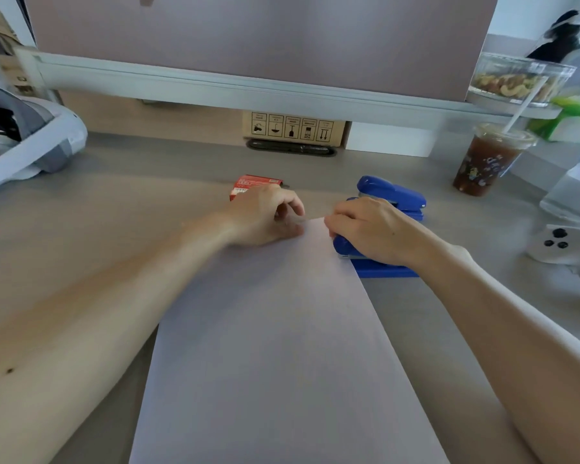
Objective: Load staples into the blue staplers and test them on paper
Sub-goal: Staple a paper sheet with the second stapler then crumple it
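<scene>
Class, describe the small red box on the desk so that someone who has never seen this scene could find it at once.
Start at the white sheet of paper lying down the middle of the grey desk. Past its far left corner rests the left hand, and the red box sits just behind it. It is the only red thing there; the staplers to its right are blue.

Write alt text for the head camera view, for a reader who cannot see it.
The right hand presses a blue stapler onto the far right corner of a white paper sheet while the left hand holds the sheet's far edge. A second blue stapler and a red staple box lie just beyond on the grey desk.
</scene>
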`<action>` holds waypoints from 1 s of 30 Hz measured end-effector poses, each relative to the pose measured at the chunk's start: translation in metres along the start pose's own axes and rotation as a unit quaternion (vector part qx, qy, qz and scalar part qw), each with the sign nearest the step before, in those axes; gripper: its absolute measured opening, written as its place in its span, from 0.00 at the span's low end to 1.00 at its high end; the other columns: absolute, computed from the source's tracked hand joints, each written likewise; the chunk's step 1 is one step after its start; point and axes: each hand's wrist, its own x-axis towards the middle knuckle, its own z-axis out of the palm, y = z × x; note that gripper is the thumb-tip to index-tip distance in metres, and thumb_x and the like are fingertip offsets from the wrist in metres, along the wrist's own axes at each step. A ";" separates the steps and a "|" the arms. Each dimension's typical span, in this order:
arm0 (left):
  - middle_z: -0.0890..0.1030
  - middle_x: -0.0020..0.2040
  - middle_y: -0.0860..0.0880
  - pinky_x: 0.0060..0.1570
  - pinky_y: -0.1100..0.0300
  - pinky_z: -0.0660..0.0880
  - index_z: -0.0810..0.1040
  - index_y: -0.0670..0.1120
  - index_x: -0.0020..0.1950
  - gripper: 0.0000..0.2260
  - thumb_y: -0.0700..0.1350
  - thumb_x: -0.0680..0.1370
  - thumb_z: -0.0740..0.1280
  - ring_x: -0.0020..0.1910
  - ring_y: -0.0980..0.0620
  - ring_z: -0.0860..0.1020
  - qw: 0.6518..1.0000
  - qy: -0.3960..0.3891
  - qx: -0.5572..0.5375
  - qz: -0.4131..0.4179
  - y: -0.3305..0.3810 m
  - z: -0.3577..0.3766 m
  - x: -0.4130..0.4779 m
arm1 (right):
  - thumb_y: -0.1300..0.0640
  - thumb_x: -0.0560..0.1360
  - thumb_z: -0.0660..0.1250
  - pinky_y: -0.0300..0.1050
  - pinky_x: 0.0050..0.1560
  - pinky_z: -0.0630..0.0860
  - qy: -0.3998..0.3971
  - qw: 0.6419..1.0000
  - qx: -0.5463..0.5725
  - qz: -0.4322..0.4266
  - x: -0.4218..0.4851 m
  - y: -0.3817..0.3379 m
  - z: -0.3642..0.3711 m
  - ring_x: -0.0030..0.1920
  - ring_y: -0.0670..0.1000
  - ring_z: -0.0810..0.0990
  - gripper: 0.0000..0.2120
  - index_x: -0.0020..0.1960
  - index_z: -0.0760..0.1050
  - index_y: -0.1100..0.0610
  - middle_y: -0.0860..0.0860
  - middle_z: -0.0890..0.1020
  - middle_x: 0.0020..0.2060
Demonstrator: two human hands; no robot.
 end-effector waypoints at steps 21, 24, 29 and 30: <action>0.77 0.39 0.54 0.34 0.67 0.65 0.82 0.51 0.47 0.06 0.52 0.75 0.70 0.37 0.60 0.73 0.999 0.037 -0.018 0.002 -0.010 0.006 -0.005 | 0.55 0.79 0.53 0.52 0.42 0.74 -0.041 0.995 -0.012 0.090 0.000 -0.010 0.008 0.37 0.54 0.76 0.07 0.46 0.68 0.55 0.50 0.78 0.37; 0.76 0.38 0.54 0.33 0.69 0.64 0.83 0.50 0.47 0.06 0.51 0.75 0.71 0.36 0.60 0.72 0.999 0.041 -0.023 0.000 -0.009 0.006 -0.005 | 0.55 0.80 0.52 0.54 0.44 0.75 -0.042 0.995 -0.021 0.087 0.001 -0.009 0.009 0.39 0.55 0.77 0.09 0.48 0.69 0.56 0.53 0.79 0.41; 0.75 0.37 0.56 0.33 0.67 0.64 0.83 0.50 0.46 0.07 0.52 0.75 0.71 0.35 0.59 0.72 0.999 0.038 -0.028 0.001 -0.009 0.005 -0.004 | 0.62 0.82 0.55 0.52 0.55 0.77 -0.054 0.994 0.013 0.089 0.002 -0.011 0.009 0.50 0.56 0.78 0.11 0.57 0.74 0.63 0.57 0.75 0.54; 0.75 0.37 0.56 0.33 0.67 0.64 0.83 0.50 0.46 0.06 0.52 0.75 0.71 0.35 0.59 0.72 0.999 0.039 -0.029 0.001 -0.010 0.005 -0.004 | 0.63 0.82 0.55 0.52 0.56 0.77 -0.063 0.994 0.000 0.090 0.003 -0.012 0.007 0.51 0.57 0.78 0.11 0.58 0.74 0.65 0.58 0.75 0.55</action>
